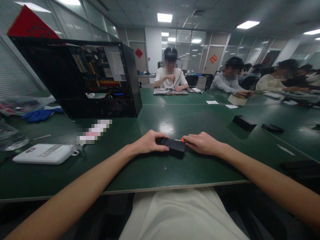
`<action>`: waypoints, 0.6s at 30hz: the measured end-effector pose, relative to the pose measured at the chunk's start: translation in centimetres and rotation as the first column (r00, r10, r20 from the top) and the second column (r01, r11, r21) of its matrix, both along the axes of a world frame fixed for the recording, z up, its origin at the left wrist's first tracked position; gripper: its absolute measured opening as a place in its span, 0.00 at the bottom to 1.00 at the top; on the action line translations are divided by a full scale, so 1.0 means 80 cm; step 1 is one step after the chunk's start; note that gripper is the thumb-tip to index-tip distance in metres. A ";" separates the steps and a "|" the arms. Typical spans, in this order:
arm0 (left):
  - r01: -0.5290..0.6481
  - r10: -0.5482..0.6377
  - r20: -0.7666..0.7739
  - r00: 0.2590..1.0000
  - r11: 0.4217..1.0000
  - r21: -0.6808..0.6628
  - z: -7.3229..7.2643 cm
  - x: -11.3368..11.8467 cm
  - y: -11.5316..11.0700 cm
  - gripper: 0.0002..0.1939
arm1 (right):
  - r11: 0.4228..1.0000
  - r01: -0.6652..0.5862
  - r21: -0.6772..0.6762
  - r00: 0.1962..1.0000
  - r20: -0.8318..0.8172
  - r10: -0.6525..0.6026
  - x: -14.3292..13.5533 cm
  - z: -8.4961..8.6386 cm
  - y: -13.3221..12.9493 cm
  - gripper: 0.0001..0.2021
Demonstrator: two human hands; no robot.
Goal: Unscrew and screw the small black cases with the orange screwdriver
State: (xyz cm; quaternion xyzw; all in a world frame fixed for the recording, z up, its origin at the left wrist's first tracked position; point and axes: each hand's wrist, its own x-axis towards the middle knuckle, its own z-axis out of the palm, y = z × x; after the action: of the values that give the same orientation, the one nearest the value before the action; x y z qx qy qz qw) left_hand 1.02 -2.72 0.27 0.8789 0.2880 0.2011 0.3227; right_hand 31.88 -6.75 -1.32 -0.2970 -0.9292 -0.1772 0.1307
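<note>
A small black box-shaped part (177,148) is held just above or on the green table (150,173), in front of me. My left hand (152,142) grips its left end, thumb on the near side and fingers on the far side. My right hand (201,143) is closed round the orange-handled screwdriver (183,140) at the part's right end. The tool's thin metal shaft points left along the part's far top edge. Most of the handle is hidden in the fingers.
An open black computer case (132,83) stands at the back left. A white pouch (45,154) and blue gloves (41,114) lie left. A black bracket-like part (244,123) rests at the right. Across the table a person (170,73) works on a flat device.
</note>
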 end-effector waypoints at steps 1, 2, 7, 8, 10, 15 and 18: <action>0.005 -0.005 -0.002 1.000 1.000 0.011 0.000 0.000 0.000 0.27 | 1.000 -0.006 0.002 1.000 -0.005 0.006 0.002 0.002 -0.001 0.18; 0.007 -0.007 -0.004 1.000 1.000 0.021 -0.001 0.000 0.000 0.27 | 1.000 -0.011 0.001 1.000 -0.011 0.011 0.005 0.004 -0.001 0.18; 0.010 -0.009 -0.010 1.000 0.995 0.096 0.001 0.001 -0.002 0.27 | 0.999 -0.021 -0.047 0.997 -0.074 0.017 0.030 0.023 -0.004 0.15; 0.012 -0.011 -0.010 1.000 0.993 0.117 0.002 0.001 -0.003 0.27 | 0.998 -0.007 -0.060 0.996 -0.089 0.002 0.036 0.027 -0.004 0.15; 0.003 -0.002 -0.005 1.000 0.989 0.146 0.006 0.001 -0.004 0.26 | 0.996 0.035 -0.082 0.993 -0.106 -0.044 0.045 0.032 -0.003 0.15; -0.072 0.071 0.017 0.997 0.987 0.146 0.015 0.000 -0.007 0.27 | 0.976 0.161 -0.149 0.985 -0.038 -0.169 0.045 0.031 0.003 0.16; -0.154 0.148 0.060 0.987 0.980 0.125 0.015 0.004 -0.005 0.26 | 0.958 0.218 -0.186 0.976 0.019 -0.218 0.035 0.025 0.006 0.18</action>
State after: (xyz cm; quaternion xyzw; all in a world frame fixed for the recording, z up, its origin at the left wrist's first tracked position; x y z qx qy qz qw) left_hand 1.30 -3.14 1.43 0.8682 0.3319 0.2656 0.2561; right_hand 34.70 -6.28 0.69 -0.4085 -0.9032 -0.1024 0.0828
